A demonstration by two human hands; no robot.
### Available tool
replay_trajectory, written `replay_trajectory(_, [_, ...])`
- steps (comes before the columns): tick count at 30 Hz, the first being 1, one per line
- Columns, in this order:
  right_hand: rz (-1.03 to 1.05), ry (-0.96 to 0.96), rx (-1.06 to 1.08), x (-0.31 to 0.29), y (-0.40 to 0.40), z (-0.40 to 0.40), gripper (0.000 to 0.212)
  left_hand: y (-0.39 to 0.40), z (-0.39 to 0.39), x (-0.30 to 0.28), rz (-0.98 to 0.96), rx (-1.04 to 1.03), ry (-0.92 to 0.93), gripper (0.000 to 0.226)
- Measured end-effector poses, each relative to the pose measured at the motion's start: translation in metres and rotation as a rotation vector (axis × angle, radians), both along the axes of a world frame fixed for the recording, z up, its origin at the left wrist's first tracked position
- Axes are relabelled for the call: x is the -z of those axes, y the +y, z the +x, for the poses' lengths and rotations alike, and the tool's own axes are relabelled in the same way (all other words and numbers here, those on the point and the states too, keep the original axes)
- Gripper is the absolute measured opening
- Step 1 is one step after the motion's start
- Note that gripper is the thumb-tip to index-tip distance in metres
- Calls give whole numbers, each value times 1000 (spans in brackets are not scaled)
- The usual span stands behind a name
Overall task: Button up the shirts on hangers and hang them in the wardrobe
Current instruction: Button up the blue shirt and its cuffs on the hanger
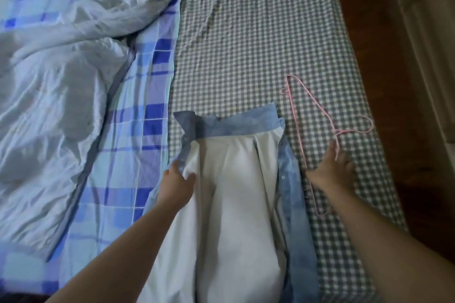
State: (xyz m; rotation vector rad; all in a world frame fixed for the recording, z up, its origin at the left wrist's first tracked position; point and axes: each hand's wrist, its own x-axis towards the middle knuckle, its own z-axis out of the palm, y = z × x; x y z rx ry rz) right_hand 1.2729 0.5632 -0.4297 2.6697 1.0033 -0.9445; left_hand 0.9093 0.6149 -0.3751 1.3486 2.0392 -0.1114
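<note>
Shirt (246, 179), blue with a white inside, lies open and unbuttoned on a checked bedsheet (258, 44), collar pointing away from the person, both front edges spread wide. The left hand (176, 179) pinches the shirt's left front edge between thumb and fingers, just below the collar. The right hand (332, 167) rests on a pink wire hanger (320, 115) lying just beside the shirt; its fingers reach over the wire near the hook, but whether they have closed around it cannot be told. A rumpled plaid duvet (73, 81) covers the bed's left side. No wardrobe is in view. The step in hand appears to be fetching the hanger, with 0 buttons yet fastened. The next move likely calls for a firm grip on the wire, then sliding the hanger's shoulders under the collar while the left hand keeps the front open.
</note>
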Motion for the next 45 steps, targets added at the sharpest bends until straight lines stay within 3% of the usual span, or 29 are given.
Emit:
replay_trajectory(2, [3,-31,-41,1,-1,-3,122,14,3,12,16,-16,-34,61])
replay_trajectory(5, [180,46,270,-5,-1,-5,116,27,2,21,29,-146,-23,75])
replay_trajectory(7, [351,28,343,-19,-1,-6,114,30,-1,17,-5,-180,-44,75])
replay_trajectory(10, [557,-75,1,-53,-16,-20,108,36,-12,6,-55,-137,-106,23])
replay_trajectory(14, [544,-255,-407,-77,-48,-40,98,41,-49,-18,110,-358,-109,3])
replay_trajectory(17, [486,-296,-440,-93,-62,-47,89,26,-62,-39,26,-166,-70,10])
replay_trajectory(21, [429,-339,-357,-112,-65,-58,83,3,-50,-43,-105,16,-147,56])
replay_trajectory(23, [382,-342,-400,-112,-65,-68,87,4,-44,-30,-84,58,-168,64])
replay_trajectory(26, [355,-352,-520,-108,-65,-87,94,13,-42,-14,-50,137,-165,32])
replay_trajectory(28, [335,-337,-596,-112,-64,-103,97,13,-39,-20,25,128,-157,26])
replay_trajectory(31, [247,-208,-608,-120,-61,-130,97,-10,-20,-61,168,137,-361,22])
replay_trajectory(34, [295,-112,-582,-120,-46,-153,93,-54,-16,-91,121,415,-582,19])
replay_trajectory(36, [311,-105,-596,-114,-31,-157,92,-67,-49,-70,126,348,-501,19])
replay_trajectory(38, [309,-124,-592,-106,-14,-157,89,-61,-104,-42,159,81,-350,28])
replay_trajectory(41, [315,-127,-591,-81,4,-152,88,-56,-190,9,-32,-44,-90,52])
replay_trajectory(43, [307,-113,-600,-61,12,-152,87,-60,-220,35,-214,-32,-96,40])
replay_trajectory(45, [271,-94,-602,-45,16,-158,89,-70,-222,52,-223,-56,-168,27])
